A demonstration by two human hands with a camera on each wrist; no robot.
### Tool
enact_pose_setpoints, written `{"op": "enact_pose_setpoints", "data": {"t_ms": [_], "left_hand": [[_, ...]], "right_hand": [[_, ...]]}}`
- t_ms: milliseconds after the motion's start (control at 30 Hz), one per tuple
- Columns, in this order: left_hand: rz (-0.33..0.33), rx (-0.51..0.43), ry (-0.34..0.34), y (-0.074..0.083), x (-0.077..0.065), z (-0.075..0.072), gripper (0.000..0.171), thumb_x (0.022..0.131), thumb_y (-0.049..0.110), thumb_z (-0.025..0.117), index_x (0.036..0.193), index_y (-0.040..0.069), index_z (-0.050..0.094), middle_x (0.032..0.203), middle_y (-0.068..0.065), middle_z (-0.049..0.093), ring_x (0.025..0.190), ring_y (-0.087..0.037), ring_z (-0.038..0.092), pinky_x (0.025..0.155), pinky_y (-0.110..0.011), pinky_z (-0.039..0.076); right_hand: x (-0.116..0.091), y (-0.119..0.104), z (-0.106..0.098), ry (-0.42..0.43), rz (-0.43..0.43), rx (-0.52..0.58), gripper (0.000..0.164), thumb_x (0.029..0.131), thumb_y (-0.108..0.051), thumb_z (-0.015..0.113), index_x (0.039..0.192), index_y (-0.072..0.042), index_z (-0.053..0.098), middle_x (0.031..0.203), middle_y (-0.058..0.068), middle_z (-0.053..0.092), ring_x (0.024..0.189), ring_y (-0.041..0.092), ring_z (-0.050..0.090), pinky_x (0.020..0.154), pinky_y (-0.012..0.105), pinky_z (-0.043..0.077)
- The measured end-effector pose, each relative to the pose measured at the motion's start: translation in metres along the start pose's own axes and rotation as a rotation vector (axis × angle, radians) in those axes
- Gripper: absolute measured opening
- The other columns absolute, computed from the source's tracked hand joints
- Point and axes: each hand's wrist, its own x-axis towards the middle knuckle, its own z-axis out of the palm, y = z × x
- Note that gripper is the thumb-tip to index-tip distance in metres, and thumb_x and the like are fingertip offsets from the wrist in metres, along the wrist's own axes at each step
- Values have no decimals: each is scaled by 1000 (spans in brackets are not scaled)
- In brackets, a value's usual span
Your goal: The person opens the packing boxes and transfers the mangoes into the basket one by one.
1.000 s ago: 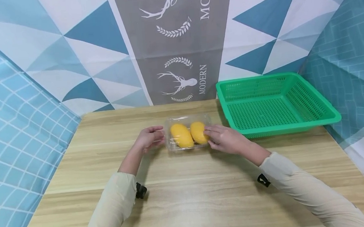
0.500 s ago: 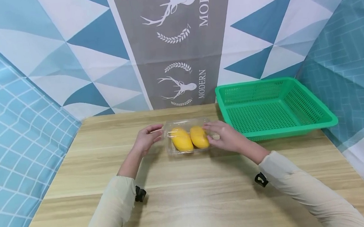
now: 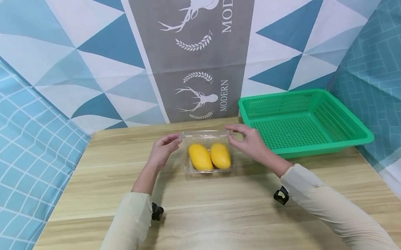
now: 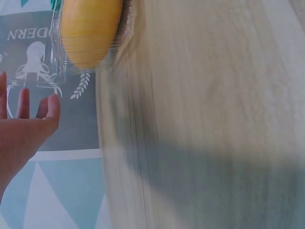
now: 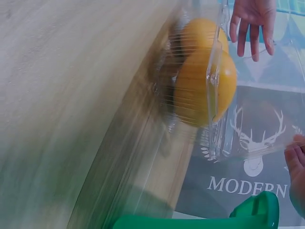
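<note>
Two yellow mangoes lie side by side in a clear plastic clamshell box on the table. Its hinged lid stands raised at the back. With thumb and fingers, my right hand pinches the lid's right corner, as the right wrist view also shows. At the lid's left corner is my left hand, its fingers extended and slightly bent, holding nothing. In the left wrist view, the left fingers appear just apart from the clear plastic.
A green plastic basket stands to the right, close behind the right hand. The wood-grain table meets a patterned backdrop at its far edge. Blue-patterned sheets hang on both sides.
The lid has swung up and back from over the mangoes. My right hand has moved up and away with its corner. The left hand has shifted only slightly. The basket stays put.
</note>
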Motion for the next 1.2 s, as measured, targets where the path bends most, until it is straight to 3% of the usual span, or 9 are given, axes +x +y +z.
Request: {"op": "enact_pose_setpoints", "data": {"t_ms": [67, 300, 400, 533, 700, 933, 1100, 1200], "left_hand": [[7, -26, 6, -1, 2, 1, 40, 91, 11, 60, 125, -7, 51, 106, 4, 60, 97, -7, 59, 106, -45, 40], [4, -133, 5, 1, 7, 4, 36, 91, 8, 59, 122, -7, 50, 104, 3, 57, 120, -30, 49, 108, -47, 37], [11, -166, 2, 2, 10, 5, 38, 92, 7, 58, 125, -9, 47, 106, 1, 56, 119, -28, 50, 109, -47, 36], [23, -167, 23, 4, 14, 7, 39, 92, 8, 58, 126, -8, 49, 112, -3, 57, 107, -15, 54, 108, -39, 40], [22, -156, 41, 6, 18, 9, 37, 92, 9, 58, 125, -6, 52, 110, -1, 59, 101, -8, 56, 106, -31, 42], [7, -185, 26, 7, 23, 10, 41, 96, 10, 52, 131, -9, 45, 135, -23, 46, 123, -24, 49, 113, -40, 32], [-1, -196, 33, 4, 28, 11, 42, 96, 11, 51, 131, -10, 44, 138, -27, 43, 130, -33, 42, 113, -42, 31], [-2, -193, 43, 2, 31, 11, 41, 96, 12, 51, 131, -10, 45, 137, -29, 43, 130, -34, 43, 113, -43, 31]], "right_hand": [[3, 0, 1, 18, 15, 27, 27, 83, -3, 65, 110, -2, 66, 112, 14, 67, 100, 25, 62, 88, 39, 54], [11, 3, 6, 64, 120, 105, 30, 85, -2, 60, 115, 0, 62, 116, 14, 63, 106, 27, 58, 95, 39, 51], [14, 3, 8, 91, 193, 166, 33, 86, 0, 58, 120, 0, 59, 121, 17, 60, 109, 28, 58, 97, 37, 50], [17, 4, 10, 146, 247, 228, 32, 87, 2, 57, 119, 3, 58, 117, 21, 61, 105, 30, 59, 95, 39, 51], [20, 7, 14, 189, 293, 229, 26, 89, -2, 57, 114, 2, 61, 113, 20, 63, 102, 30, 61, 93, 40, 51], [26, 12, 18, 229, 360, 297, 27, 91, -5, 57, 118, 0, 59, 115, 21, 62, 106, 28, 59, 92, 30, 51], [30, 11, 21, 266, 411, 340, 28, 91, -3, 55, 119, 1, 57, 116, 20, 61, 104, 24, 58, 87, 18, 49], [32, 9, 23, 294, 446, 345, 28, 92, -4, 54, 119, 1, 56, 117, 19, 61, 104, 23, 57, 89, 19, 49]]}}
